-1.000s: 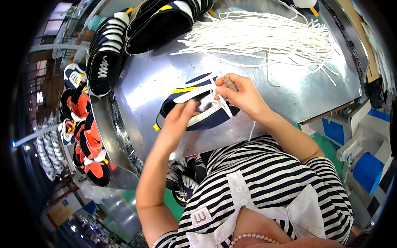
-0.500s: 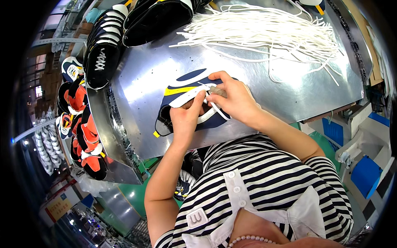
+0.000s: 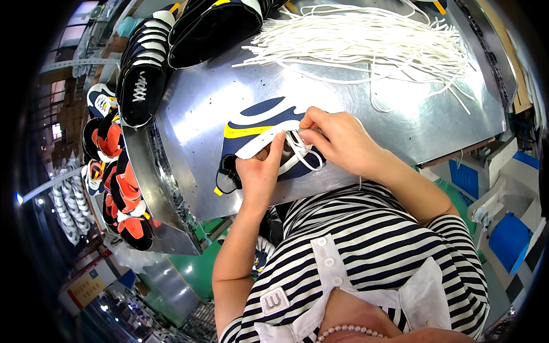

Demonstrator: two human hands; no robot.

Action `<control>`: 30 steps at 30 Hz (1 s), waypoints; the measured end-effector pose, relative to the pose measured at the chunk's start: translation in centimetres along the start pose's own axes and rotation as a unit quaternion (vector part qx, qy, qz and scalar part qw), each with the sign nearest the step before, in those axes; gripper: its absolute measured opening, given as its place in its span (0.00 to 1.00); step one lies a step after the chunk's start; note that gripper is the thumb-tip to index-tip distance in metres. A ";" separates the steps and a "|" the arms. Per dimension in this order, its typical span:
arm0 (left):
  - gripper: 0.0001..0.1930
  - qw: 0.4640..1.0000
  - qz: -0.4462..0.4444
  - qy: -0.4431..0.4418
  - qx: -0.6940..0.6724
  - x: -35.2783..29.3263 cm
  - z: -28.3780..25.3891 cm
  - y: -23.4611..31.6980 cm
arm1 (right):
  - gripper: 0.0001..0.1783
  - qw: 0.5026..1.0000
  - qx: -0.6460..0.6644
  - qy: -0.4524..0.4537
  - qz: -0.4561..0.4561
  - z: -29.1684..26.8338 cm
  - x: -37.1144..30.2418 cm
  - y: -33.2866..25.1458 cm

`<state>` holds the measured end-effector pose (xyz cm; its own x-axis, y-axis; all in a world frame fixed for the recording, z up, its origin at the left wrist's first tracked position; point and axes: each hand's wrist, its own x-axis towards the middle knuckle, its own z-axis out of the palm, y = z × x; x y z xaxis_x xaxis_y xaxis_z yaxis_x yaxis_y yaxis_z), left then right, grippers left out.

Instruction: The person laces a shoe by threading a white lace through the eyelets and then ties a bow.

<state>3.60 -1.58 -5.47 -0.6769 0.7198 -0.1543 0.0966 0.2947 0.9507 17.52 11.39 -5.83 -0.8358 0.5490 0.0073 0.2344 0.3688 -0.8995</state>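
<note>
Table (image 3: 400, 137) glossy brushed metal, shoe upper (image 3: 249, 134) at dial centre smooth matt leather-look, lace pile (image 3: 366, 46) at 1 o'clock matt textile, striped shirt (image 3: 354, 268) at 5 o'clock ribbed matt cloth.

- I have the shoe (image 3: 263, 136) on the table (image 3: 197, 134), by its front edge.
- Laces (image 3: 366, 43) lie behind it, toward the far right corner.
- Stacks (image 3: 143, 74) stand toward the far left corner.
- Other shoes (image 3: 123, 183): past the left edge.

The left hand (image 3: 257, 174) is held with its thumb extended, the other fingers mostly hidden. The right hand (image 3: 343, 140) is turned inward, its thumb and index finger held close together.
</note>
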 end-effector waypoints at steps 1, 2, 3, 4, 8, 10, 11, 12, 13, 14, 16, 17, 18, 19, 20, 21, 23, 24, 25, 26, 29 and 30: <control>0.09 1.000 0.015 -0.002 0.014 0.0 -0.1 -0.2 | 0.07 1.000 -0.002 -0.006 -0.007 -0.1 0.1 0.0; 0.08 0.999 0.030 -0.004 0.029 -0.1 -0.2 -0.4 | 0.07 1.000 -0.004 -0.011 -0.013 -0.2 0.3 -0.1; 0.08 0.998 0.045 -0.006 0.042 -0.1 -0.4 -0.5 | 0.07 1.000 -0.006 -0.017 -0.020 -0.4 0.4 -0.2; 0.08 0.997 0.049 -0.024 0.056 -0.2 -0.7 -0.4 | 0.08 0.999 0.000 -0.031 -0.018 -0.7 0.6 -0.3; 0.11 0.993 0.062 -0.076 0.070 -1.2 -1.5 -0.3 | 0.13 0.997 0.023 -0.067 0.001 -0.8 0.9 -1.0; 0.10 0.992 0.065 -0.088 0.063 -1.9 -1.3 -0.7 | 0.15 0.998 0.019 -0.062 0.013 0.1 0.9 -1.5; 0.09 0.991 0.085 -0.084 0.054 -2.1 -1.0 -0.8 | 0.15 0.998 0.011 -0.055 0.015 1.2 0.8 -1.8; 0.09 0.991 0.102 -0.079 0.049 -2.5 -0.5 -1.1 | 0.16 0.999 0.003 -0.048 0.016 2.0 0.8 -1.8; 0.08 0.989 0.114 -0.079 0.043 -2.5 -0.3 -1.0 | 0.16 0.999 0.020 -0.039 0.001 2.4 0.8 -1.5; 0.12 0.989 0.105 -0.096 0.038 -2.3 -0.3 -0.7 | 0.14 0.998 -0.017 -0.057 0.016 2.3 0.7 -1.3; 0.14 0.993 0.029 -0.106 0.033 -2.0 -0.7 -0.6 | 0.12 0.990 -0.091 -0.097 0.037 2.1 1.4 -1.3; 0.14 0.993 -0.008 -0.116 -0.014 -1.6 -0.7 -0.6 | 0.10 0.988 -0.093 -0.122 0.010 0.5 1.5 -1.0; 0.14 0.991 -0.043 -0.117 -0.058 -1.3 -1.2 -0.6 | 0.09 0.987 -0.094 -0.126 -0.040 -1.6 1.3 -2.1; 0.14 0.988 -0.072 -0.134 -0.027 -0.8 -2.2 -0.6 | 0.09 0.990 -0.109 -0.089 -0.024 -2.9 1.0 -2.3; 0.13 0.988 -0.080 -0.126 -0.027 -0.7 -2.8 -0.8 | 0.08 0.991 -0.122 -0.052 -0.009 -3.5 1.0 -2.5; 0.12 0.988 -0.084 -0.126 -0.030 -0.5 -2.9 -1.1 | 0.10 0.996 -0.086 0.000 0.018 -3.3 1.3 -2.1; 0.07 0.988 -0.076 -0.127 -0.036 -0.3 -1.6 0.5 | 0.11 0.999 0.011 0.028 0.020 -1.5 2.0 -0.3; 0.07 0.991 -0.063 -0.104 -0.048 -0.3 -0.9 0.5 | 0.11 0.997 0.064 0.039 0.018 0.0 2.4 0.8; 0.08 0.994 -0.051 -0.077 -0.059 -0.2 -0.3 0.5 | 0.11 0.998 -0.004 0.069 0.003 1.5 2.4 1.5; 0.10 0.996 -0.038 -0.051 -0.070 0.0 0.1 0.4 | 0.11 0.991 -0.018 0.123 -0.059 2.3 2.2 1.9; 0.21 0.995 -0.077 -0.063 -0.016 0.7 -0.7 0.1 | 0.11 0.976 -0.107 0.157 -0.104 3.6 2.4 2.0; 0.21 0.994 -0.074 -0.070 -0.045 0.8 -0.7 -0.1 | 0.10 0.971 -0.132 0.170 -0.106 3.7 2.8 1.9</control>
<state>2.53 -1.48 -5.48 -0.5704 0.7544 -0.3248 -0.0677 0.3509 0.9340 13.83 10.86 -9.16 -0.6778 0.6392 0.3633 0.2314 0.6545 -0.7197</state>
